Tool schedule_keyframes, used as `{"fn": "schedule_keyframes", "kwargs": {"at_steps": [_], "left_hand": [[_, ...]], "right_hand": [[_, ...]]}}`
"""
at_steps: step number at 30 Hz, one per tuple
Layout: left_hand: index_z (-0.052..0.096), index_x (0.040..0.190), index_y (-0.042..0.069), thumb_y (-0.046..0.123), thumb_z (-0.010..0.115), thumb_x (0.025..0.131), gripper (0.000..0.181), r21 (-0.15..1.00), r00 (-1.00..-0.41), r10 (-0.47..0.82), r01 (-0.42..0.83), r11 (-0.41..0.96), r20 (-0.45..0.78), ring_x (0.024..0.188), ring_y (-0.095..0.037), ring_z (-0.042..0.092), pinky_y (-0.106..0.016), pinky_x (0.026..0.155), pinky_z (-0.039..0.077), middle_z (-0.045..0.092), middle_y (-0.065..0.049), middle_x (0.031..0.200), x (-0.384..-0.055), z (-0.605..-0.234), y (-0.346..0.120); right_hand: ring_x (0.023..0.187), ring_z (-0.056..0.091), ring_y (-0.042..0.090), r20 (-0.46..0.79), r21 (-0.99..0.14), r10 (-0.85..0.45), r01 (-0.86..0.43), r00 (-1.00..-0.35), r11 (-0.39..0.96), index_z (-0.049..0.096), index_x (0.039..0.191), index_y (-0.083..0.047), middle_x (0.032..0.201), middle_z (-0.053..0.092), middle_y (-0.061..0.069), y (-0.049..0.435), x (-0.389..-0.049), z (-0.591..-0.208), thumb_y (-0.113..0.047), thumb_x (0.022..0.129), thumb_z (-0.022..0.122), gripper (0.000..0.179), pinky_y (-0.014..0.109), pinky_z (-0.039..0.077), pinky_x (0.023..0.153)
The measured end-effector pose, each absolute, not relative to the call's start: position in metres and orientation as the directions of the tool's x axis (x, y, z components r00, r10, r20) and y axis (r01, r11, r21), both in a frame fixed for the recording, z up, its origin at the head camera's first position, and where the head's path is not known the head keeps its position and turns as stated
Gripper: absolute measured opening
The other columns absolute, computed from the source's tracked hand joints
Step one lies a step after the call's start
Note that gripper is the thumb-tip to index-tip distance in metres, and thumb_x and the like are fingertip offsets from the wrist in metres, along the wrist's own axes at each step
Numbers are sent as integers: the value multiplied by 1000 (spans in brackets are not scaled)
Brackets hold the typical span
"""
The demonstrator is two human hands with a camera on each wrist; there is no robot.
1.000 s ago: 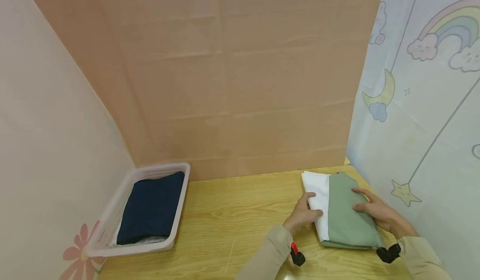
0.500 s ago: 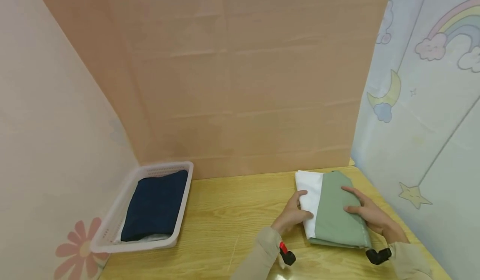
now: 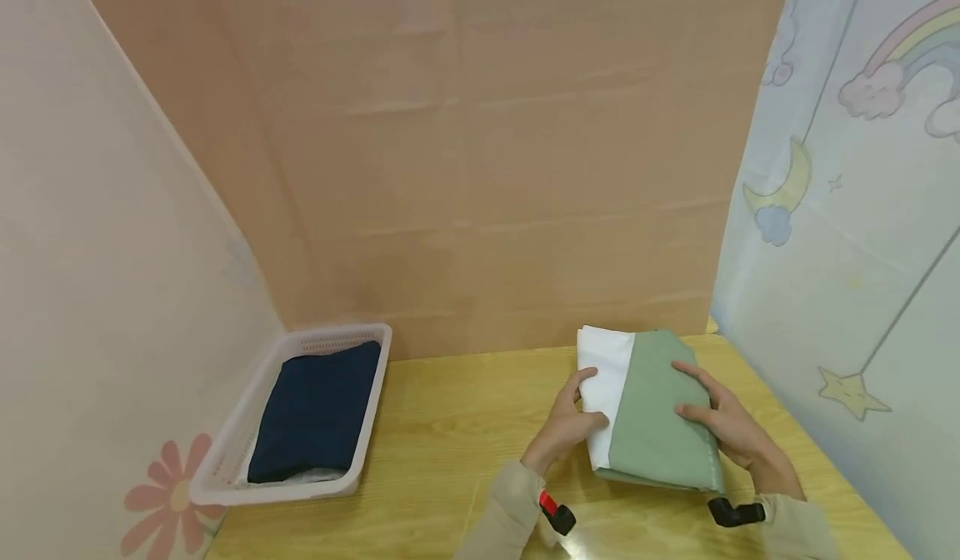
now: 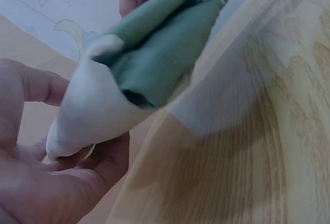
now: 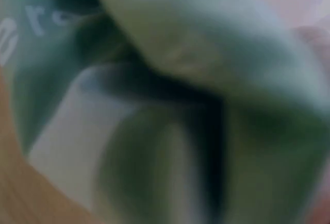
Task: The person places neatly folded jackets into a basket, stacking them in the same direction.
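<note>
A folded green and white garment (image 3: 660,414) is held over the right part of the table. My left hand (image 3: 562,428) grips its white side edge. In the left wrist view, the fingers of the left hand (image 4: 49,185) curl under the white fold, and the cloth is raised above the wood with its layers showing. My right hand (image 3: 733,431) holds the green side, thumb and a finger on top and the rest hidden beneath. Blurred in the right wrist view, the garment (image 5: 201,38) shows loose folded layers and some pale lettering.
At the left of the wooden table (image 3: 450,427) stands a pale plastic basket (image 3: 365,427) with a folded dark navy garment (image 3: 318,410) in it, some whitish cloth under that. A brown sheet (image 3: 480,168) closes off the back; a patterned wall (image 3: 847,293) rises at the right.
Both hands have lifted the folded green and white garment from the table and shifted it left. The basket has not moved on the table; the head view has turned slightly.
</note>
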State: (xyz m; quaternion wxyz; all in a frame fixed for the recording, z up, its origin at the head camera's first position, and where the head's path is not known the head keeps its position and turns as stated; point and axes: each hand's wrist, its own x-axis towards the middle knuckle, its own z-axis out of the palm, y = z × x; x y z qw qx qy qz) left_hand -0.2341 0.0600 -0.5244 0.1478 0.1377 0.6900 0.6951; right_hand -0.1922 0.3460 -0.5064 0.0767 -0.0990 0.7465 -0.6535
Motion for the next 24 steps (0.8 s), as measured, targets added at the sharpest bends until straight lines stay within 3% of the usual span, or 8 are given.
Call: {"fn": "schedule_keyframes", "kwargs": {"at_steps": [5,12,24], "left_hand": [[53,155,30,-3,69,84,80,998,-919,393,26,-53,45,113,-20,62,-40,90,57,61,-5,137,-232,-523,51],[46,160,23,-5,64,88,79,986,-886,445,73,-147,132,112,-20,63,-33,87,57,57,-10,146,-227,-522,32],[44,161,20,-6,61,89,79,981,-895,410,126,-144,175,112,-19,62,-31,87,59,56,-12,148,-221,-515,11]], "right_hand": [[115,60,11,62,-994,-252,-83,-966,71,11,173,-18,169,-11,40,336,-187,-500,-8,110,55,77,41,61,86],[116,63,9,112,-993,-284,-117,-952,-1,11,173,-15,167,-5,36,324,-184,-500,-5,111,51,75,40,63,87],[116,62,13,133,-989,-284,-145,-950,19,14,172,-13,167,4,34,303,-187,-495,-6,110,53,74,41,62,86]]}}
